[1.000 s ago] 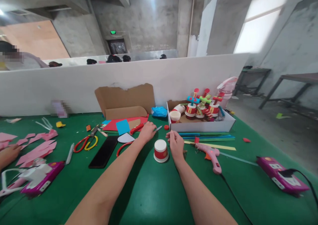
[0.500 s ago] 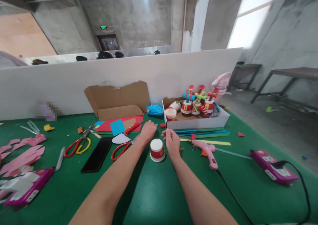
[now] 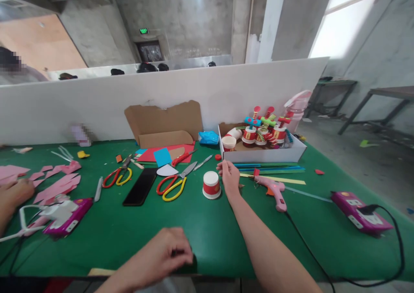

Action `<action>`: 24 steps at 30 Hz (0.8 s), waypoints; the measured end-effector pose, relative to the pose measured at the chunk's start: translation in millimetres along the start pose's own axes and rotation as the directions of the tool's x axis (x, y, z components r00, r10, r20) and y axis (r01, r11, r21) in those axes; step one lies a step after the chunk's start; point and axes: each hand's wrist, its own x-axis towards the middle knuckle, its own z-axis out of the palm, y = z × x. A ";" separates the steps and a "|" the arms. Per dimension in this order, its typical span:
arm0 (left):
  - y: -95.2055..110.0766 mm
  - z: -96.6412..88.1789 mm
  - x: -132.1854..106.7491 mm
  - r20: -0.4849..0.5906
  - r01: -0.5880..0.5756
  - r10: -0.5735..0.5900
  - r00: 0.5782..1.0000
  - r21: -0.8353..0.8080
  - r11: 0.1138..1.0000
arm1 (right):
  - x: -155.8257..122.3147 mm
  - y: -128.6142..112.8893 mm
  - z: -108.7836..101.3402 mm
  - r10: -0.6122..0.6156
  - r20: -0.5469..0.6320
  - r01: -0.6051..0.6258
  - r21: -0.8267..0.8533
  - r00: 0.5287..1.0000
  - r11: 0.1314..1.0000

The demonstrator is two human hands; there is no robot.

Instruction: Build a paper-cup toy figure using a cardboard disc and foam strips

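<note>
A red and white paper cup (image 3: 211, 186) stands upside down on the green table, between my two hands. My right hand (image 3: 230, 179) is just right of it, its thumb and fingers drawn together; whatever they may pinch is too small to make out. Just beyond those fingertips lies a small red disc (image 3: 217, 157). Low over the front of the table is my left hand (image 3: 171, 247), fingers loosely bent and thumb apart, with nothing seen in it. Left of the cup lie red-and-yellow-handled scissors (image 3: 174, 187) and a slim pen-like tool (image 3: 203, 163).
A white box (image 3: 261, 156) holds several decorated cup figures. Right of my right hand are a pink glue gun (image 3: 274, 191) and a purple power block (image 3: 360, 213). Leftward lie a phone (image 3: 140, 187), more scissors (image 3: 118, 172) and pink paper pieces (image 3: 58, 187). Another person's hand (image 3: 16, 194) is at far left.
My left hand has pulled back from beside the slim tool to the table's front edge, uncovering the tool and scissors. My right hand stays by the cup. Another person's hand appears at left.
</note>
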 end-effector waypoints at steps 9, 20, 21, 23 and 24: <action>21.8 -56.0 9.4 -0.060 -0.128 0.132 0.989 0.061 0.990 | 0.7 1.0 -1.8 -0.003 0.057 0.005 -0.028 0.998 1.000; -62.4 -68.9 162.4 -0.794 0.139 0.161 0.587 0.294 0.945 | 3.8 -30.5 -27.4 0.020 0.680 0.274 -0.321 0.733 0.907; -67.5 -62.9 164.2 -0.797 0.136 0.186 0.575 0.317 0.939 | 1.8 -32.9 -27.8 0.024 0.697 0.324 -0.363 0.716 0.873; -75.3 -53.9 163.8 -0.792 0.131 0.217 0.570 0.348 0.928 | -1.2 -34.7 -26.0 0.018 0.710 0.409 -0.426 0.704 0.807; -78.0 -51.2 162.8 -0.790 0.126 0.225 0.570 0.355 0.926 | -1.9 -34.8 -24.6 0.012 0.711 0.439 -0.448 0.703 0.779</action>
